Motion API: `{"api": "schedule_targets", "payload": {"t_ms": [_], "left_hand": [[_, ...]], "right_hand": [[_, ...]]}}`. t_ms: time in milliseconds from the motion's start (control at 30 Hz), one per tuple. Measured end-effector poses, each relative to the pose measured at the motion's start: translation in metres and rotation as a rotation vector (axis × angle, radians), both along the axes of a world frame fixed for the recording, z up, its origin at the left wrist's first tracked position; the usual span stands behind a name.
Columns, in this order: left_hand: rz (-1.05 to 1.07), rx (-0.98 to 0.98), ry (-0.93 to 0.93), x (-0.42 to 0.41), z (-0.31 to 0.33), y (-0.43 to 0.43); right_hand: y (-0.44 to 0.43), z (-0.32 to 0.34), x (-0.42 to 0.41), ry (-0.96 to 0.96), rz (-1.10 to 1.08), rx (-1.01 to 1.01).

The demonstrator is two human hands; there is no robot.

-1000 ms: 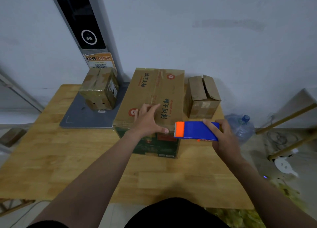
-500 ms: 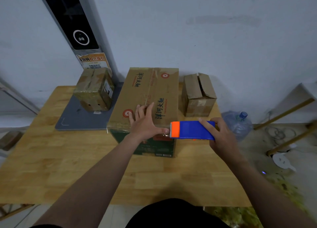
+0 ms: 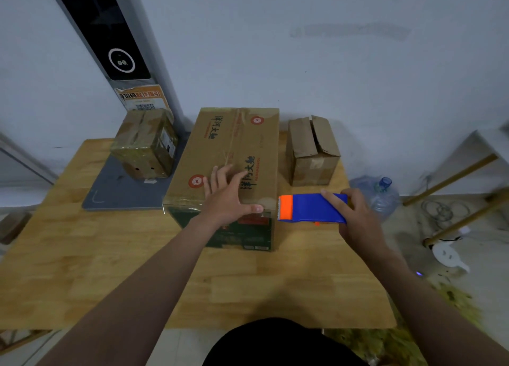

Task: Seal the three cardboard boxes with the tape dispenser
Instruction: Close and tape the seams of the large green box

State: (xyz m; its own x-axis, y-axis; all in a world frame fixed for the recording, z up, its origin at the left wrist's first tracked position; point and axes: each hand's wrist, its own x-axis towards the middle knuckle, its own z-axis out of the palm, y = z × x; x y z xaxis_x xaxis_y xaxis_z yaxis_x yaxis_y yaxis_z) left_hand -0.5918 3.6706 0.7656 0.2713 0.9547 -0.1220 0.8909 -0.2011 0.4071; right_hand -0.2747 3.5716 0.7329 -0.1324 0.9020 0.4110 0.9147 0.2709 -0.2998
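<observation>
Blue plastic with an orange nose, the tape dispenser (image 3: 312, 208) looks light and rigid, and I judge it best held as my right hand (image 3: 358, 219) has it: fingers curled round the rear of the body, forefinger laid along the top to steer, clear of the toothed blade at the orange end. It hangs above the bench (image 3: 82, 255), just beside the near right corner of the large box (image 3: 239, 145), nose pointing at that corner. My left hand (image 3: 228, 197) lies flat on that box's lid near the front edge, fingers spread, thumb out toward the corner; corrugated card is stiff at the edges but gives mid-flap, so pressing close to the seam seems wise. A glossy strip runs the length of the tan, printed lid; the picture is too soft for me to tell whether a strand joins the blade to the box. The small box on the left (image 3: 146, 142) sits on a grey mat (image 3: 115, 197), wrinkled and shiny all over. The small box on the right (image 3: 311, 151) is plain matte card, its top flaps standing slightly apart, so I take it as unsealed and light enough to slide under the dispenser's pull unless steadied.
</observation>
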Motion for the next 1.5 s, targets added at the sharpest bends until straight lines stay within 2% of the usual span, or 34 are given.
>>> {"api": "schedule_targets", "payload": {"t_ms": [133, 300, 467, 733, 900, 1100, 1300, 1500], "left_hand": [[-0.127, 0.021, -0.042, 0.010, 0.006, -0.007], [-0.101, 0.083, 0.043, 0.029, 0.002, -0.007], [0.000, 0.086, -0.022, 0.040, -0.007, -0.002], [-0.010, 0.062, -0.014, 0.036, -0.005, -0.002], [-0.010, 0.059, -0.043, 0.034, -0.005, -0.002], [-0.003, 0.030, -0.029, 0.036, -0.002, -0.003], [0.030, -0.032, 0.011, 0.061, 0.001, -0.010], [0.077, -0.015, -0.004, 0.062, -0.004, -0.011]], "right_hand": [[-0.002, -0.004, -0.003, 0.021, -0.012, -0.012], [-0.003, -0.007, -0.003, 0.024, -0.020, -0.045], [-0.002, -0.003, 0.000, 0.018, -0.015, -0.056], [0.004, 0.010, 0.028, 0.024, 0.055, -0.073], [0.002, 0.015, 0.059, 0.037, 0.014, -0.090], [-0.004, 0.016, 0.055, -0.010, -0.011, -0.114], [0.004, 0.037, 0.037, -0.188, -0.023, -0.221], [0.005, 0.051, 0.020, -0.170, -0.077, -0.322]]}}
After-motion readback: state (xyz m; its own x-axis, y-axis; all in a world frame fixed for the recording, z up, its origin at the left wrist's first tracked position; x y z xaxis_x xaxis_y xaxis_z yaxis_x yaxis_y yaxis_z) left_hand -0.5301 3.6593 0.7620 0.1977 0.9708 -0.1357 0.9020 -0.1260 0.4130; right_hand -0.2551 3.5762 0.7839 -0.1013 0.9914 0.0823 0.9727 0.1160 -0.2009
